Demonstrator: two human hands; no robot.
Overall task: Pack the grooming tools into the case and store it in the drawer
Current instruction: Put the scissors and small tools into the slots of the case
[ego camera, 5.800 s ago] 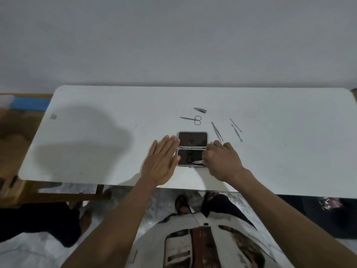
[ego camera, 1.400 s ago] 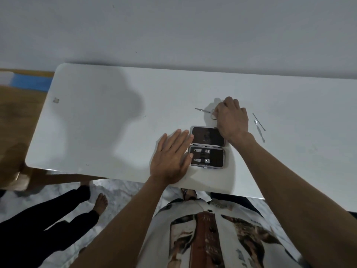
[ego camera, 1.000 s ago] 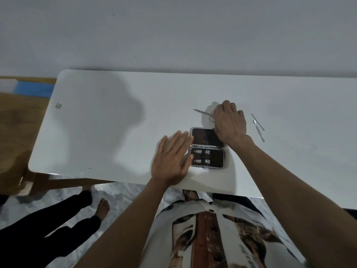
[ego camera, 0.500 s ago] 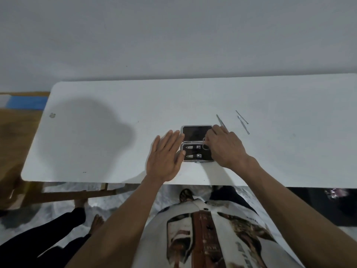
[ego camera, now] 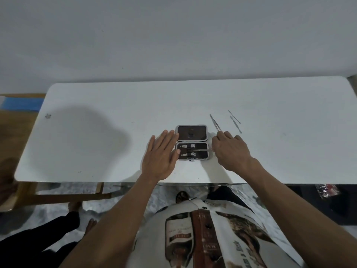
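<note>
The grooming case [ego camera: 191,133] lies open near the front edge of the white table [ego camera: 96,136]. Its near half holds two nail clippers [ego camera: 185,150] and a pair of small scissors [ego camera: 202,150]. My left hand [ego camera: 160,157] lies flat on the table, its fingertips against the case's left side. My right hand [ego camera: 229,151] is just right of the case with fingers loosely bent and nothing in it; its fingertips are at the near end of the tweezers [ego camera: 214,121]. Two thin metal tools [ego camera: 235,122] lie farther right.
A wooden bench [ego camera: 17,132] with a blue item [ego camera: 21,104] stands left of the table. Another person's legs [ego camera: 38,236] are on the floor at lower left. A dark object with a red pack [ego camera: 326,190] sits under the table's right end.
My right hand took the scissors from behind the case, put them into the near half, then moved right to the tweezers. My left hand stayed beside the case.
</note>
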